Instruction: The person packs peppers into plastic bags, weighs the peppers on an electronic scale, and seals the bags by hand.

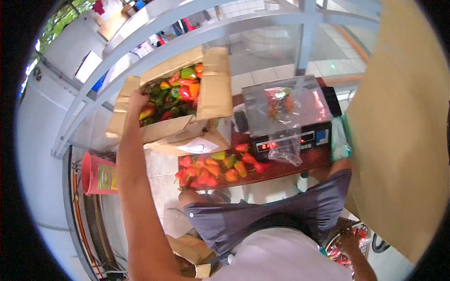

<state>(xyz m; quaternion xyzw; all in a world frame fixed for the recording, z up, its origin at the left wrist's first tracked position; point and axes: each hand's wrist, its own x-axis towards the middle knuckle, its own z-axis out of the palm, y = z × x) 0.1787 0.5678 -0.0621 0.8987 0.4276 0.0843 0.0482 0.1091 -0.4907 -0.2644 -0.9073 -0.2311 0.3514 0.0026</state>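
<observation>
My left hand (137, 102) reaches to the left rim of an open cardboard box (215, 86), beside its green, red and orange peppers (185, 91); its fingers are blurred. Low on the right, my right hand (347, 241) is over a container of small red-and-white items (360, 233), its fingers too dark to make out. A clear plastic bag with peppers (280, 103) lies on the digital scale (309, 105), its loose end hanging over the lit display. Loose red, orange and yellow-green peppers (204, 171) are spread on the dark red table (267, 175) before the box.
A red bucket (98, 173) stands at the left. Metal rails (187, 33) run behind the box. A large cardboard sheet (403, 122) rises on the right, near some clear bags (340, 138). Another open cardboard box (192, 248) sits below, near my legs.
</observation>
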